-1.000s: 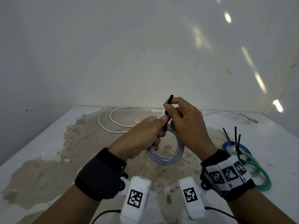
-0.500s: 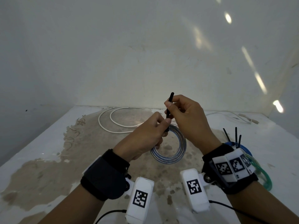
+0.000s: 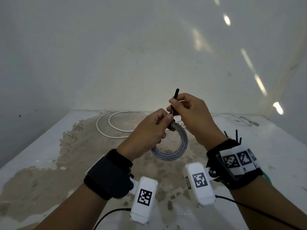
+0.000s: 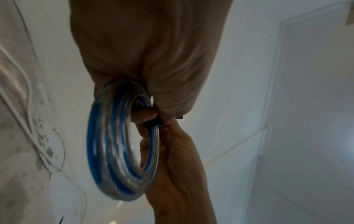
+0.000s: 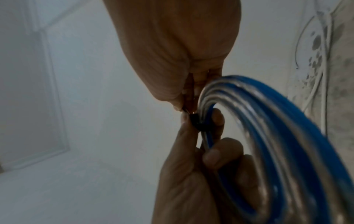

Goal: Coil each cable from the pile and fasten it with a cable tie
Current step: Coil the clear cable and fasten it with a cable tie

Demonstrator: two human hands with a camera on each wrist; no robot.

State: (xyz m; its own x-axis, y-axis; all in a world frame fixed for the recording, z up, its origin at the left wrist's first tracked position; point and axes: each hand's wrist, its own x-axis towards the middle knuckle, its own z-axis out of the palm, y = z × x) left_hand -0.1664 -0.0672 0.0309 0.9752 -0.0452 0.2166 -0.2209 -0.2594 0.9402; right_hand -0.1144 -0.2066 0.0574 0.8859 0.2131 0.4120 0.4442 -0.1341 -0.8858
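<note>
While both hands are raised above the stained white table [image 3: 49,146], the left hand [image 3: 146,135] holds the coiled cable [image 3: 176,151], a ring of clear and blue turns that hangs clear of the tabletop, near the middle of the scene. In the right wrist view the left thumb and forefinger close together on the black head of the cable tie [image 5: 196,122] where it wraps the ring, and the lower fingers [image 5: 220,153] curl in through the hole of the coil [image 5: 277,136]. The right hand [image 3: 194,117] sits just right of the left one and a little farther off, the two touching at the fingertips. Its thumb and forefinger are pressed together on the black tail of the tie [image 3: 174,100], which stands up nearly upright past the knuckles; the remaining fingers are folded loosely toward the palm. From the left wrist view the tie head [image 4: 152,122] shows at the inner edge of the coil [image 4: 107,144], squeezed between fingertips of both hands.

On the far left of the table lies a loose white cable [image 3: 106,128] in two open arcs. A thin white wire [image 3: 232,117] trails along the far right edge. Black tie tails [image 3: 235,136] poke up behind the right wrist strap; what they fasten is hidden.
</note>
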